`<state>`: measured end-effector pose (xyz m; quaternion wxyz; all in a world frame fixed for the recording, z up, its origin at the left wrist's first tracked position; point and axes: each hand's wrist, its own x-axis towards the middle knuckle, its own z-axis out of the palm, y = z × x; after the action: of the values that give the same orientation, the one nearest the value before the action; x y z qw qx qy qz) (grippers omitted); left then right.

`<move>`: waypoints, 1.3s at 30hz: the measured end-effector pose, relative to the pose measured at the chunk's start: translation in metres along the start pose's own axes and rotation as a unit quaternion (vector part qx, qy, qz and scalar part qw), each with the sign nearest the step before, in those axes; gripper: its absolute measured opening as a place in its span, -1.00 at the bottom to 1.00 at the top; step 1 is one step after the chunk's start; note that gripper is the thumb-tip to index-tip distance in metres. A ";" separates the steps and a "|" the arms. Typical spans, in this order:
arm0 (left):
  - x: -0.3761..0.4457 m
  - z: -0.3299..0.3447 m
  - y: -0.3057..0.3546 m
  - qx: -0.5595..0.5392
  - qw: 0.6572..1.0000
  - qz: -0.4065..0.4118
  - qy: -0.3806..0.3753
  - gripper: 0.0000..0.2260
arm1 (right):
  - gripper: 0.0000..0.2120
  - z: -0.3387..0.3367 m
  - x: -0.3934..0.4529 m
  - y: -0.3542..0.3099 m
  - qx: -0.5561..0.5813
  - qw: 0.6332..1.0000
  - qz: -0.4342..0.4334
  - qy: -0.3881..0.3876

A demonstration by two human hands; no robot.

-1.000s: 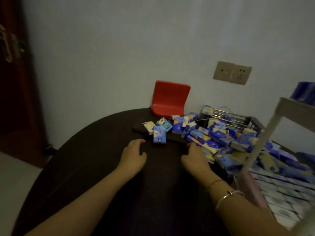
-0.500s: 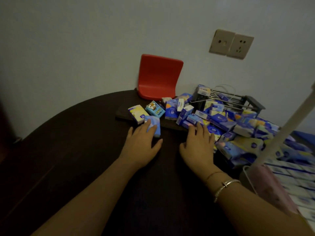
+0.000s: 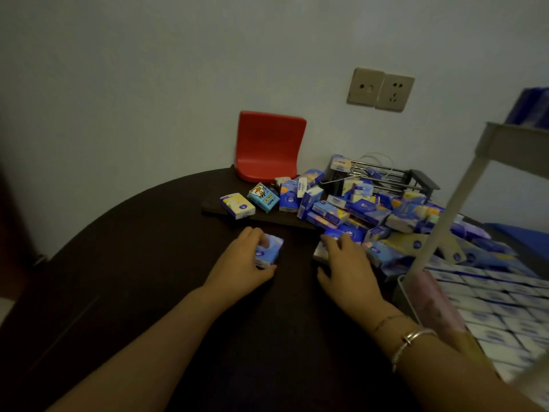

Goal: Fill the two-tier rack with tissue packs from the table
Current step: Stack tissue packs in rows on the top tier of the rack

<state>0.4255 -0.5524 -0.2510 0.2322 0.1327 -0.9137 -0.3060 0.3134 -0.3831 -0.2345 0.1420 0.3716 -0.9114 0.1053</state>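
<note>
Blue tissue pack (image 3: 269, 250) gripped by left hand (image 3: 242, 264).

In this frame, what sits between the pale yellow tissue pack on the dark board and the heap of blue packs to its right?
Head view: a light blue cartoon pack lies between the pale yellow pack and the heap.
</note>
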 end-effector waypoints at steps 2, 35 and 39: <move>-0.011 -0.002 0.004 0.000 1.000 0.002 -0.009 -0.67 | -0.51 -0.002 -0.011 -0.004 0.035 0.999 -0.037 -0.012; -0.035 -0.118 0.178 0.000 0.963 -0.141 0.230 -0.67 | -0.96 -0.177 -0.061 -0.013 0.399 0.917 -0.003 -0.014; -0.078 -0.080 0.140 0.024 0.958 -0.219 0.183 -0.71 | -0.87 -0.124 -0.108 -0.035 0.304 0.926 -0.149 -0.168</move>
<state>0.5186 -0.4536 -0.1338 0.3195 0.3888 -0.8113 -0.2977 0.4344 -0.3010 -0.1510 -0.1189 0.5403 -0.7805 0.2912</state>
